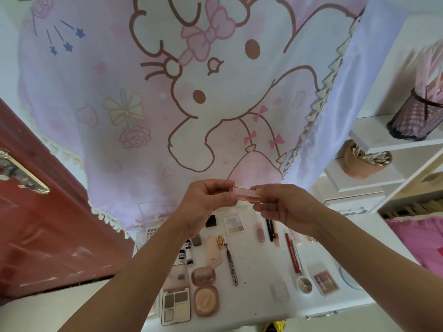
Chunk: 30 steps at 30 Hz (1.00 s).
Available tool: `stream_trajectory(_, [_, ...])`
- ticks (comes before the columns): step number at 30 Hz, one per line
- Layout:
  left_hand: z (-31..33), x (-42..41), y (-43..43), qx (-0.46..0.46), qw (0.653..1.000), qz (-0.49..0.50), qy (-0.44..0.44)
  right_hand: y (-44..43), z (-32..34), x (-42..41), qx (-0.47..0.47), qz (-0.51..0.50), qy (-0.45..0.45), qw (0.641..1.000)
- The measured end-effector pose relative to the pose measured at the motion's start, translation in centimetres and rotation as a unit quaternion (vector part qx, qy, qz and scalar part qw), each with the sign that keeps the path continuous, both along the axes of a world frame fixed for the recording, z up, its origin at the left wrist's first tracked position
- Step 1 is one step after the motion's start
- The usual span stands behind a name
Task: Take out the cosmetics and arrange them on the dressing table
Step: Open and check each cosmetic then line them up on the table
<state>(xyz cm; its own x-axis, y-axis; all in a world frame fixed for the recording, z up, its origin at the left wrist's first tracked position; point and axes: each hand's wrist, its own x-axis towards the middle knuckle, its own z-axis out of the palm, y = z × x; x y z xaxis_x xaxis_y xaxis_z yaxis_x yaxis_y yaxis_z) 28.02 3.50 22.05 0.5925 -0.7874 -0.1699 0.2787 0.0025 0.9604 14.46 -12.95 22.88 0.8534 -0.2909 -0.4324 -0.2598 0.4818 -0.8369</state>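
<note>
Draped across the back, a large pink cloth (pixel 167 116) printed with a cartoon cat, fringed along its lower edge. At the left, a red door (pixel 48 224). Below, a white tabletop (pixel 259 271) strewn with cosmetics. At the right, white shelves (pixel 383 142). Raised above the tabletop, the left hand (pixel 203 204) and the right hand (pixel 285 207), each pinching one end of a small pink cosmetic (pixel 244 191), held level between them in front of the cloth's hem (lettering too blurred to read). On the shelves, a dark mesh cup (pixel 412 121) of pink sticks and, lower down, a terracotta pot (pixel 359 166) of cotton swabs. Near the tabletop's front edge, an open eyeshadow palette (pixel 176 303) just beside an open round compact (pixel 205 291). Further right, a small blush palette (pixel 326 281) next to a little round jar (pixel 304 285). Toward the back, a pastel palette (pixel 234 225) near a black case (pixel 211 221). In between, a slim patterned tube (pixel 232 264) and a red pencil (pixel 293 254), both lying flat.
</note>
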Motion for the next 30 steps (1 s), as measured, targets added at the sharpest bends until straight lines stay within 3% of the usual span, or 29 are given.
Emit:
stream_trajectory(8, [-0.3,0.8,0.8,-0.018,0.999,0.021,0.02,1.1,0.8,0.6,-0.198,0.014,-0.028,0.98])
stream_trajectory(19, [0.4,1.4,0.9,-0.014,0.999,0.028,0.007,1.4,0.8,1.5,-0.349,0.027,-0.086,0.933])
stream_trajectory(22, [0.3,1.2,0.8,0.002,1.0,0.024,-0.005,1.0,1.0,1.7,-0.307,0.01,-0.057,0.95])
stream_trajectory(26, [0.5,1.0,0.5,-0.023,1.0,0.009,-0.017,0.4,1.7,1.6,-0.151,-0.026,-0.006,0.988])
stream_trajectory(30, [0.9,0.8,0.2,0.0,0.997,-0.024,-0.068,-0.1,1.9,1.5,-0.052,-0.047,0.021,0.997])
